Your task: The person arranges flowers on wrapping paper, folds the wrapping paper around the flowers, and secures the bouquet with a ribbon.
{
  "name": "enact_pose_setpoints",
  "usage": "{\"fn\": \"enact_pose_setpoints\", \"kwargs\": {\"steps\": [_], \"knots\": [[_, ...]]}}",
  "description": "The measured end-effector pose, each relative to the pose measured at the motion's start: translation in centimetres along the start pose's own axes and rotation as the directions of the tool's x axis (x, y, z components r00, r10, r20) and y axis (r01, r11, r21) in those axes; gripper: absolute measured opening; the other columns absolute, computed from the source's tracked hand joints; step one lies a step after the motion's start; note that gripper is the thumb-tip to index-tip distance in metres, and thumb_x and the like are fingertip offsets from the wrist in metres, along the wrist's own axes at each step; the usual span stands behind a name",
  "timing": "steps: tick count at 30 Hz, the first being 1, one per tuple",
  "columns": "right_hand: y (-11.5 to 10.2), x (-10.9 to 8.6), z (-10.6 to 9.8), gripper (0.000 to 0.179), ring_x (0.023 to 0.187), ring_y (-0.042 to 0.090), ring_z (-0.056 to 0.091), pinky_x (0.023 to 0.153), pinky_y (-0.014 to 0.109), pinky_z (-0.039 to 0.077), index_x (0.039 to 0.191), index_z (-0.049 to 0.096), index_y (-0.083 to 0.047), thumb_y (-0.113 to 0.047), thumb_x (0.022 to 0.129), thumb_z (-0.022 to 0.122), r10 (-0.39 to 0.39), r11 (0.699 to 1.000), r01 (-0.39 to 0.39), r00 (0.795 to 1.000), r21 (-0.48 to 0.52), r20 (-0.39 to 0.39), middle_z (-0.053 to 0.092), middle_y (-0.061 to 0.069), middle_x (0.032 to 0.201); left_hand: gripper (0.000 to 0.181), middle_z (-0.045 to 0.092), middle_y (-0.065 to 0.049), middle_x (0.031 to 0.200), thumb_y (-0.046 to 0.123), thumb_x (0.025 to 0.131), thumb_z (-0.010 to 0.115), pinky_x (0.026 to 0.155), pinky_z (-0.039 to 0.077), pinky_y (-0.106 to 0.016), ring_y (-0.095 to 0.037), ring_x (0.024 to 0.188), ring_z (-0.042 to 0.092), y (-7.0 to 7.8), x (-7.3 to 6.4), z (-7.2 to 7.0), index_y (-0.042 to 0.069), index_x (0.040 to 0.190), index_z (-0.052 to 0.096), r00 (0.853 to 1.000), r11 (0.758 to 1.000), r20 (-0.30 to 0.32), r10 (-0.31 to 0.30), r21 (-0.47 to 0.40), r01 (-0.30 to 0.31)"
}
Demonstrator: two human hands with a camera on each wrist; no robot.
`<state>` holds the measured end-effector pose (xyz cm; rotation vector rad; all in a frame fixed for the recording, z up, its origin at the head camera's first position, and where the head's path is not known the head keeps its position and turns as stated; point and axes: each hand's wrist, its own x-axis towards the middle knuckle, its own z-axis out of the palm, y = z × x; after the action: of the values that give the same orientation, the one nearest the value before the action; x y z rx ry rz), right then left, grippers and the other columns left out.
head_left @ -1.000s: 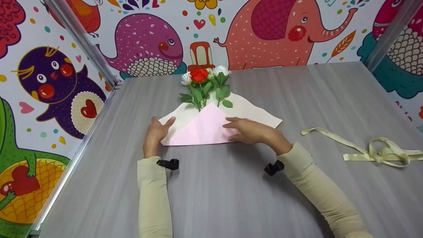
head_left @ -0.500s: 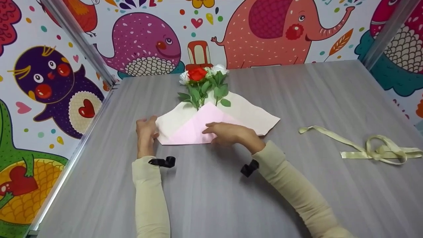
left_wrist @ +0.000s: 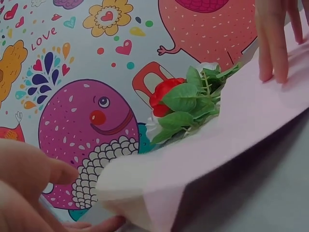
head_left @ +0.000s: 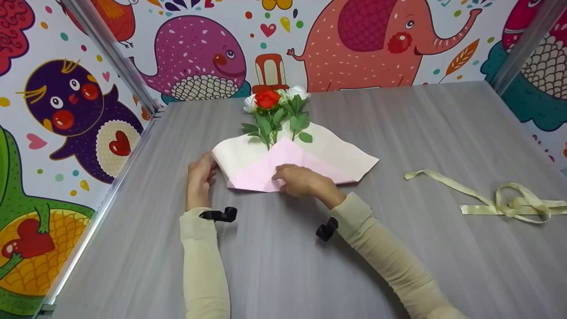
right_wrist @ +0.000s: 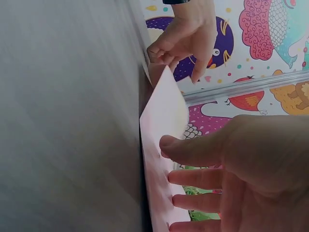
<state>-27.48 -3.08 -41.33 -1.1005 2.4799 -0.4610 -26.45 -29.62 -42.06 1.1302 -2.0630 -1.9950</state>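
Observation:
A sheet of wrapping paper (head_left: 330, 153), cream with a pink folded-up front flap (head_left: 257, 170), lies on the table. Artificial roses (head_left: 267, 100), one red and others white, with green leaves, rest on it; their lower stems are hidden under the flap. My left hand (head_left: 201, 177) touches the paper's left edge, which is raised and curves inward. In the left wrist view its fingers reach under that edge and the thumb stands apart. My right hand (head_left: 305, 180) presses its fingertips on the middle of the pink flap; in the right wrist view its fingers (right_wrist: 198, 202) are spread and straight.
A loosely looped pale yellow ribbon (head_left: 516, 206) lies on the grey table (head_left: 283, 266) at the right. Behind the flowers stands a cartoon-printed wall (head_left: 354, 44), with metal posts (head_left: 117, 57) at the corners. Each wrist wears a small black camera (head_left: 223, 214).
My right hand has moved left across the pink flap to its middle. My left hand has slipped from the corner's top to its outer side, and the paper's left edge has risen and bent inward.

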Motion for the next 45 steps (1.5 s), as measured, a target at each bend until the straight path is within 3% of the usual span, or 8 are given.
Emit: {"fn": "enact_pose_setpoints", "kwargs": {"steps": [4,11,15,19,23,33,40,45], "knots": [[-0.1,-0.1,0.1,0.036,0.151,0.034,0.032,0.121,0.051,0.030,0.133,0.063,-0.003,-0.005,0.098,0.056,0.017,1.000,-0.018,1.000,0.020,0.011,0.040,0.019,0.158,0.051,0.056,-0.011,0.129,0.033,0.106,0.038,0.096,0.054,-0.031,-0.019,0.109,0.061,0.3,-0.1,0.3,0.003,0.147,0.041,1.000,0.991,0.027,0.000,-0.134,0.004],[0.1,-0.3,-0.4,0.037,0.151,0.034,0.032,0.123,0.047,0.027,0.136,0.060,-0.002,-0.010,0.100,0.057,0.000,1.000,-0.001,1.000,0.017,0.021,0.040,0.020,0.158,0.053,0.060,-0.013,0.132,0.034,0.105,0.037,0.077,0.051,-0.023,-0.014,0.099,0.062,1.3,-1.0,-0.3,0.002,0.147,0.046,0.998,0.976,-0.022,0.059,-0.211,-0.062],[0.5,-0.8,-1.4,0.042,0.151,0.033,0.032,0.124,0.046,0.025,0.140,0.056,-0.002,-0.015,0.101,0.058,-0.003,1.000,0.003,1.000,0.020,-0.016,0.042,0.020,0.157,0.062,0.051,-0.018,0.148,0.042,0.107,0.027,0.092,0.052,-0.029,-0.024,0.125,0.060,2.5,-2.6,-0.6,0.003,0.156,0.029,0.987,0.975,0.059,0.147,-0.174,-0.135],[0.9,-1.4,-2.4,0.044,0.152,0.033,0.029,0.124,0.048,0.024,0.142,0.055,-0.003,-0.018,0.101,0.058,0.006,0.999,-0.004,0.999,0.041,-0.047,0.042,0.020,0.157,0.067,0.038,-0.019,0.159,0.049,0.107,0.026,0.106,0.050,-0.040,-0.030,0.137,0.053,3.7,-4.4,-0.1,0.011,0.161,0.014,0.958,0.964,0.148,0.247,-0.140,-0.227],[1.2,-1.8,-3.1,0.045,0.153,0.034,0.028,0.125,0.048,0.023,0.142,0.055,-0.003,-0.018,0.100,0.060,0.027,0.997,-0.023,0.997,0.067,-0.074,0.040,0.021,0.158,0.071,0.032,-0.020,0.162,0.054,0.106,0.029,0.106,0.048,-0.047,-0.034,0.138,0.052,4.4,-5.9,0.6,0.018,0.163,0.005,0.924,0.948,0.231,0.304,-0.168,-0.270],[0.6,-3.2,-4.2,0.045,0.151,0.033,0.032,0.120,0.058,0.028,0.142,0.057,-0.009,-0.022,0.099,0.063,0.122,0.992,-0.122,0.970,0.013,-0.212,0.038,0.018,0.160,0.067,0.030,-0.015,0.164,0.051,0.107,0.026,0.118,0.032,-0.057,-0.038,0.150,0.032,4.8,-8.3,3.5,0.008,0.160,0.023,0.828,0.928,0.428,0.362,-0.080,-0.364],[-0.2,-4.0,-4.9,0.045,0.150,0.033,0.034,0.119,0.056,0.031,0.141,0.058,-0.010,-0.022,0.098,0.064,0.107,0.993,-0.114,0.955,-0.012,-0.277,0.040,0.017,0.159,0.064,0.034,-0.016,0.162,0.046,0.109,0.025,0.125,0.019,-0.049,-0.030,0.152,0.030,4.1,-8.8,6.2,0.003,0.157,0.028,0.749,0.840,0.486,0.451,0.052,-0.540],[-0.2,-4.2,-5.3,0.044,0.149,0.038,0.035,0.118,0.057,0.033,0.139,0.059,-0.007,-0.020,0.098,0.065,0.112,0.991,-0.128,0.931,-0.025,-0.348,0.041,0.020,0.157,0.067,0.038,-0.019,0.159,0.045,0.109,0.023,0.126,0.021,-0.045,-0.032,0.151,0.032,3.4,-8.8,7.5,-0.002,0.158,0.021,0.734,0.826,0.534,0.420,0.110,-0.553]]}}
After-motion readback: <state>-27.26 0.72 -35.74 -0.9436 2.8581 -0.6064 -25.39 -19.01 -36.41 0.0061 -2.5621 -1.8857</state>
